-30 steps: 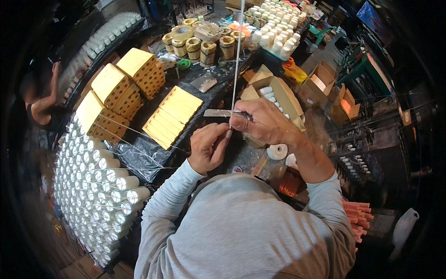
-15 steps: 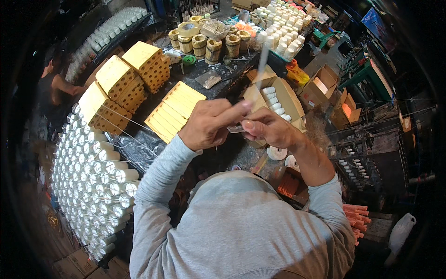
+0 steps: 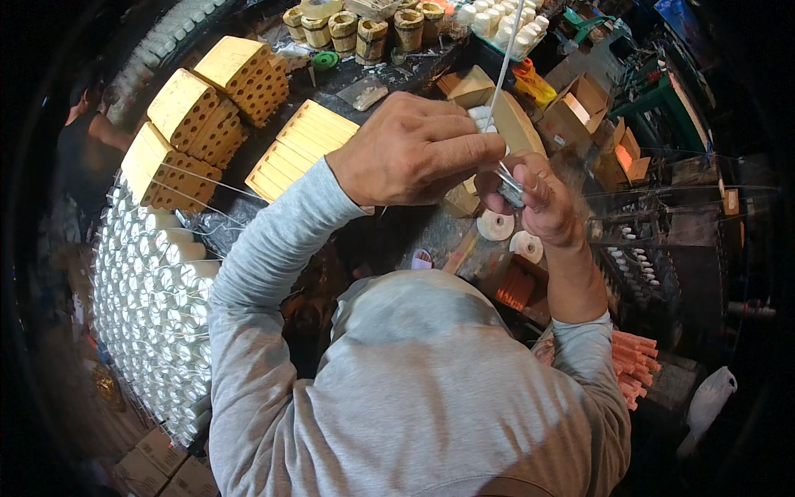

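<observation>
In front of me, my left hand [image 3: 418, 151] is closed, its thumb and fingertips pinched together. A thin, straight white strand or rod [image 3: 506, 62] rises from these fingertips toward the top of the view. Just to the right, my right hand [image 3: 542, 203] has its fingers curled round a small shiny metallic piece [image 3: 511, 195]; its exact kind is hard to make out. The two hands nearly meet, fingertips beside each other. Behind them stands an open cardboard box [image 3: 517, 124] with white spools [image 3: 480, 116] inside, partly hidden by my left hand.
Yellow blocks with holes [image 3: 178, 108] and a grooved yellow slab [image 3: 302, 149] sit left of my hands. Many white cylinders [image 3: 153, 306] are stacked at far left, with strings running from them. Two white rolls [image 3: 495, 225] lie below my right hand. A person [image 3: 91, 141] is at far left.
Both hands have moved a little right; the left is now higher and nearer the camera, the right lower with its palm turned up. The white strand has swung right. The view has shifted.
</observation>
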Action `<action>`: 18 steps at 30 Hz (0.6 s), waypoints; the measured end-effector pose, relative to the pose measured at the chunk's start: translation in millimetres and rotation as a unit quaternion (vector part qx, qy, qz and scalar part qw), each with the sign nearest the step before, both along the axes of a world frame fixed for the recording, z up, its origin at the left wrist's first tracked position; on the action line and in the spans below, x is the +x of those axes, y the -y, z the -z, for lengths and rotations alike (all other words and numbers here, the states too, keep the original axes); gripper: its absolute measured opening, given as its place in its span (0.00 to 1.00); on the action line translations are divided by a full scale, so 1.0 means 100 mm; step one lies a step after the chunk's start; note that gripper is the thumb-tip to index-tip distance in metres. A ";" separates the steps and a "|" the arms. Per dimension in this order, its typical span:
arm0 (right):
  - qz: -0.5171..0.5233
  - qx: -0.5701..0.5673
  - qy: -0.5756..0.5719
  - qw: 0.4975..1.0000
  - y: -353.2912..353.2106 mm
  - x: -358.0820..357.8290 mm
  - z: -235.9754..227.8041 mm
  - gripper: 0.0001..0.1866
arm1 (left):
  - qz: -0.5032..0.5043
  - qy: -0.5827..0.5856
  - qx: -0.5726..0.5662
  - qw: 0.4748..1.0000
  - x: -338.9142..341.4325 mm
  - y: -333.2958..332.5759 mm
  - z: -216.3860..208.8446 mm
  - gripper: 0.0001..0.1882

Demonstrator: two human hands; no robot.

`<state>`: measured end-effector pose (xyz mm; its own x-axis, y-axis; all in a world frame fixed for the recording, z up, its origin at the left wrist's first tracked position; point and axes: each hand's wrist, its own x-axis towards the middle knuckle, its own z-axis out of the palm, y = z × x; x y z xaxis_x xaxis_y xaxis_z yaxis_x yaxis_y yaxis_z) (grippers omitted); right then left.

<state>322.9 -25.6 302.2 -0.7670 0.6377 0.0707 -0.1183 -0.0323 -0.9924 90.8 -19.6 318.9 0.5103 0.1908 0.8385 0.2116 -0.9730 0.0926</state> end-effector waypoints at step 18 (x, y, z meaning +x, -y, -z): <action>0.027 0.039 -0.067 0.997 -0.08 0.10 0.05 0.35 | 0.033 0.068 -0.033 0.997 0.14 -0.09 0.04 0.06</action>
